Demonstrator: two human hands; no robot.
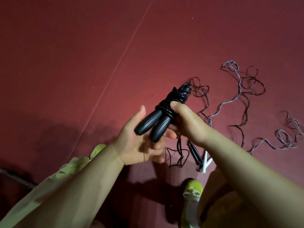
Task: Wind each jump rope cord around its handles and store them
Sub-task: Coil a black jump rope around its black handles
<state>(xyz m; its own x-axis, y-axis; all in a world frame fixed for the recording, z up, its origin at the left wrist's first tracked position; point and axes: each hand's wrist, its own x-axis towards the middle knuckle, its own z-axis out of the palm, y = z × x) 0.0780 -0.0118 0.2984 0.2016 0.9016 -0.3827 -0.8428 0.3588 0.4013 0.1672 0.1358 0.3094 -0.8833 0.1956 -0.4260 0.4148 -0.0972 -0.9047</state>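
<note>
A black jump rope (158,119) is held in mid air, its two ribbed handles side by side with the glossy black cord wound tightly around their upper half. My right hand (185,122) grips the wound part, thumb pressed on the coils. My left hand (139,142) sits under the handles' lower ends, fingers spread and touching them. On the red floor lie a loose dark cord (199,91) with a black handle (195,153), and a grey cord (238,89) with white handles (206,162).
The red floor (65,63) has a thin pale seam line (115,66) running diagonally. My yellow-green shoes (192,190) and trouser legs are at the bottom. More tangled grey cord (289,134) lies at the right edge.
</note>
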